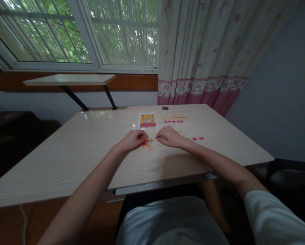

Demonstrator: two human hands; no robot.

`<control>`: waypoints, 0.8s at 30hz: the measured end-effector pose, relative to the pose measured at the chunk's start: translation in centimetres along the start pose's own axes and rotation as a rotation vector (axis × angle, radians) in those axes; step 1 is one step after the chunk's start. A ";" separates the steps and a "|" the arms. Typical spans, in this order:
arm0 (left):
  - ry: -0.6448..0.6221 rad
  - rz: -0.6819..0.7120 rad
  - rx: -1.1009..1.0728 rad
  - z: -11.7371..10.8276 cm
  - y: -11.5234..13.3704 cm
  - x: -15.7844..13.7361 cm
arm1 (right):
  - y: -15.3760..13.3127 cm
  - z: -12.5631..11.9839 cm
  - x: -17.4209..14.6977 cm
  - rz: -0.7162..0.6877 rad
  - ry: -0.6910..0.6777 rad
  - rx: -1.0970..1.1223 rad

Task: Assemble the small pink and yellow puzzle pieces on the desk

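My left hand (pixel 136 139) is closed, its fingertips pinched at a red jigsaw puzzle piece at the edge of a small cluster of yellow and red puzzle pieces (pixel 149 146) on the desk. Just to the right of that cluster is my right hand (pixel 169 136), thumb and fingers pressed together; anything between them is too small to make out. Beyond the hands lies a picture card (pixel 147 120) showing a white spotted animal on yellow and red. Part of the cluster is hidden by my left fingers.
Rows of yellow pieces (pixel 175 117) and red pieces (pixel 173 121) lie at the back right. More red pieces (pixel 201 138) are beside my right forearm. A raised shelf (pixel 70 80) stands at the desk's back left, and a round cable hole (pixel 165 108) is near the back edge.
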State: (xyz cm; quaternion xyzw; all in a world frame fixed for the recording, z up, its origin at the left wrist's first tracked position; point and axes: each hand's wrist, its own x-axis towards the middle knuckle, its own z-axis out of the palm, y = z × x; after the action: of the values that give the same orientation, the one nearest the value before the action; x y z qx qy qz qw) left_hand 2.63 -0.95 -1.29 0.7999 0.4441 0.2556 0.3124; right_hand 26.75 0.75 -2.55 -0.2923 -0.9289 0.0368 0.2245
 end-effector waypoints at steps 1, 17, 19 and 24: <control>-0.003 0.001 0.016 0.0 0.0 0.0 | 0.0 0.0 0.0 0.002 -0.008 0.000; -0.012 0.130 0.333 -0.5 -0.2 0.1 | -0.7 0.0 0.2 0.015 -0.057 0.001; -0.008 0.161 0.373 -0.5 -0.5 0.2 | -0.7 0.0 0.2 0.014 -0.059 -0.001; 0.006 0.181 0.382 -0.7 -0.4 0.4 | -0.6 0.0 0.2 0.002 -0.048 0.007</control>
State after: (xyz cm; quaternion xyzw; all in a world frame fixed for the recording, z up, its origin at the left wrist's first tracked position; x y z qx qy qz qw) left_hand 2.09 -0.27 -1.08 0.8805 0.4119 0.1959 0.1295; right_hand 26.27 0.39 -2.36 -0.2916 -0.9336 0.0473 0.2029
